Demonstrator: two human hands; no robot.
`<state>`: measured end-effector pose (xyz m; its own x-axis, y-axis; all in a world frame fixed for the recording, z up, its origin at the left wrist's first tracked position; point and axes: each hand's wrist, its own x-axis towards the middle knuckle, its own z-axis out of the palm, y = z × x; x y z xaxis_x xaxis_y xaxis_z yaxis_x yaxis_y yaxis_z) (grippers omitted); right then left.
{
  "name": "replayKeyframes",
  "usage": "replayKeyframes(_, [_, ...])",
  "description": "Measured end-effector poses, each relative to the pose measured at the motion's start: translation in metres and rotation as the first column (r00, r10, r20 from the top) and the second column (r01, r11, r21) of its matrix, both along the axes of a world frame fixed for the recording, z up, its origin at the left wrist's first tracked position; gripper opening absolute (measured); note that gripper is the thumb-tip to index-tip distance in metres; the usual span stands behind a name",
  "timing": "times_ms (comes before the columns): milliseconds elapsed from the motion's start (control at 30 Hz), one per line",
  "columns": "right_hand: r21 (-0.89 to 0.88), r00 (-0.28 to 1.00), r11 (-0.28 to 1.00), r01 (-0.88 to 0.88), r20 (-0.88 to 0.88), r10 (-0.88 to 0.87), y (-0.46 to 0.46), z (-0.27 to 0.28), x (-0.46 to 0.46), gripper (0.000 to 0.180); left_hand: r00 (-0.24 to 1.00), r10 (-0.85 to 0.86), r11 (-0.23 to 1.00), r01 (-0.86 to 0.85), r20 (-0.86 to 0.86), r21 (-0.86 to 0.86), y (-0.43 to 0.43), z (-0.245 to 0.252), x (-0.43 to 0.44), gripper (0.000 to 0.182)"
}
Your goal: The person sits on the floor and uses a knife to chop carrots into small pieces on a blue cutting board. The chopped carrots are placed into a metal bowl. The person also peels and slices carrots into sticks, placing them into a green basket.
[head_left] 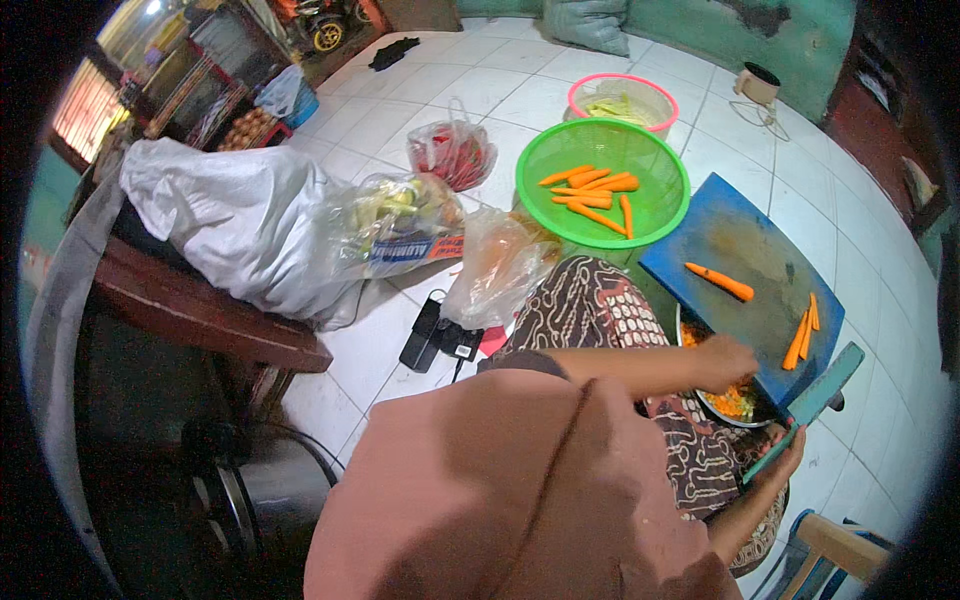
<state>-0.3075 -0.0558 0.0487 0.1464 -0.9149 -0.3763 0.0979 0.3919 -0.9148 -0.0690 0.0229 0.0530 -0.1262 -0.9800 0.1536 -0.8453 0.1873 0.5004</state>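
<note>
My right hand (782,452) grips the lower end of a long, flat teal tool (829,386), which slants up beside the blue cutting board; its exact kind is unclear. My left hand (726,364) is over a pale-rimmed bowl (733,422), fingers curled. Whether it holds something small is hidden. Inside the bowl are chopped orange carrot pieces (724,405) with pale green bits. The worn blue cutting board (739,225) lies before me, partly over the bowl. One whole peeled carrot (718,282) rests on it, with several slimmer carrot pieces (801,334) towards the right edge.
A green mesh basket (529,184) holds several peeled carrots; behind it stands a pink-rimmed basket (667,124) with pale green vegetables. Plastic bags of red chillies (454,155) and vegetables (397,210) lie leftward, near a white sack (247,217). A wooden-topped stool (840,544) is at lower right.
</note>
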Motion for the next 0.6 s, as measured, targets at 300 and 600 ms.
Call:
replayKeyframes(300, [-0.017,0.991,0.994,-0.103,-0.091,0.102,-0.012,-0.026,-0.001,0.043,0.259,0.874,0.05,-0.889,-0.41,-0.455,0.312,0.135,0.241,0.023])
replayKeyframes(600, [0.024,0.982,0.982,-0.189,-0.028,0.189,-0.016,-0.039,0.002,0.039,-0.262,0.928,-0.29,-0.954,-0.266,-0.073,0.54,0.114,0.309,0.021])
